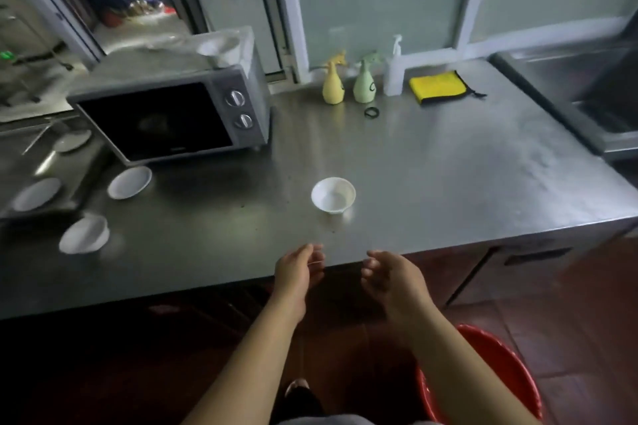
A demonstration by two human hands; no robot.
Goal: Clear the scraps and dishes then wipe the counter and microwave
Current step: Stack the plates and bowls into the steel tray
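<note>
steel desk (431, 162) fills the middle of the view, its near edge running from lower left up to the right corner, with dark floor below it. both hands hang at that near edge, apart from each other and touching nothing: the left hand (299, 269) has its fingers loosely curled with the tips over the desk rim, and the right hand (390, 274) is likewise loosely curled, palm turned inward, holding nothing.

a white bowl (333, 195) stands upright just beyond the hands, alone in the middle of the desk with bare steel all round it. to the far left two more white dishes sit on the desk, a shallow plate (129, 182) just in front of the microwave (172, 110) and a second bowl (84, 235) nearer the front edge. the microwave stands at the back left, door shut, with a clear wrapped dish on its top (blurred).

along the back edge stand a yellow spray bottle (333, 86), a green spray bottle (365, 84) and a clear pump bottle (394, 72), with a folded yellow cloth (437, 86) just right of them and a small black ring (371, 111) in front. the right half of the desk is bare steel. a red basin (500, 369) sits on the floor under the right forearm.
</note>
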